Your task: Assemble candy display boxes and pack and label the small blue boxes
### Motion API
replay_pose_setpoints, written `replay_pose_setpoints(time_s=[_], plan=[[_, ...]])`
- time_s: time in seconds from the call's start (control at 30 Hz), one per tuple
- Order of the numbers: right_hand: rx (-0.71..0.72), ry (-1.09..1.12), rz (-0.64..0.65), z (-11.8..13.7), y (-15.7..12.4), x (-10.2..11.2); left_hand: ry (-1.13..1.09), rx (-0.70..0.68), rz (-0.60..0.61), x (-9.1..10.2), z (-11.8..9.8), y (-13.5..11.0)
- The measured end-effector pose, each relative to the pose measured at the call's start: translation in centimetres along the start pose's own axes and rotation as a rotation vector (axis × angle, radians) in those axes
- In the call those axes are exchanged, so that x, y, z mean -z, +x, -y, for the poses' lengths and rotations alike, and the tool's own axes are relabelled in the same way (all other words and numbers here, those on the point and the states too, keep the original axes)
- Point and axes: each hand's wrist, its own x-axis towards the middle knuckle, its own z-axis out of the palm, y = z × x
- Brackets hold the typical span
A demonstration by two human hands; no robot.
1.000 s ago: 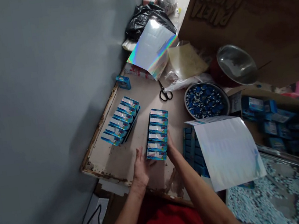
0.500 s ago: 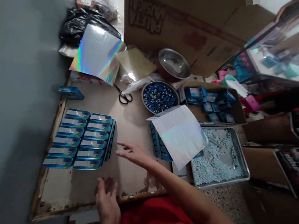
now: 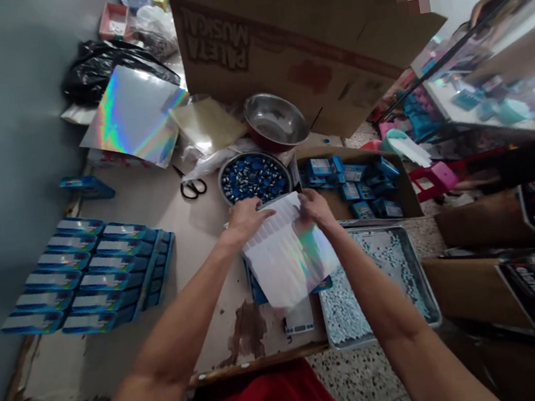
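A whitish iridescent sheet [image 3: 282, 271], its far part marked with pale strips, lies over stacked blue boxes [image 3: 259, 292]. My left hand [image 3: 249, 219] is closed on the sheet's far left corner, with the thumb on top. At the far right corner, my right hand [image 3: 317, 207] grips the same sheet with bent fingers. Just beyond the hands stands a round metal bowl [image 3: 223, 197] of small blue and silver pieces. A small digital scale [image 3: 299, 324] shows partly beneath the near edge of the sheet.
Rows of blue packs [image 3: 94, 282] stand at the table's left. Black-handled scissors [image 3: 193, 188] lie behind them. To the right are a metal tray [image 3: 430, 297] of pale pellets and a carton [image 3: 409, 197] of blue boxes. A large cardboard box [image 3: 276, 46] rises at the back.
Both hands have moved right, from beside the rows of blue packs to the iridescent sheet, and have taken hold of its far edge. The view has shifted right.
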Motion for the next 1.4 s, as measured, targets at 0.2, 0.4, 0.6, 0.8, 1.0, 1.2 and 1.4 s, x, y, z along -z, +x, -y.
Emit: replay_pose_setpoints(time_s=[0.2, 0.4, 0.6, 0.8, 1.0, 1.2, 1.4], plan=[[0.080, 0.645, 0.137, -0.2, -0.5, 0.1, -0.052, -0.006, -0.147, -1.2, -0.9, -0.2], [0.296, 0.587, 0.207, 3.1, -3.6, 4.1, -0.121, -0.223, -0.117, 0.1, -6.3, -0.5], [0.817, -0.366, -0.140, 6.1, -4.6, 7.4, -0.094, -0.223, -0.154, 0.9, -10.1, -0.9], [1.001, -0.615, -0.017, 4.9, -4.6, 7.1, -0.043, -0.176, -0.015, 1.4, -10.5, 0.5], [0.951, -0.568, 0.010, 1.6, -8.4, 6.5, 0.045, -0.076, 0.024, 1.6, -10.3, 0.7], [0.806, -0.462, -0.099, 2.5, -8.7, 7.9, 0.227, -0.094, 0.065, 1.2, -11.2, 0.3], [0.937, -0.570, -0.021, 3.4, -6.3, 8.8, 0.256, -0.127, 0.035, 0.7, -12.0, 0.0]])
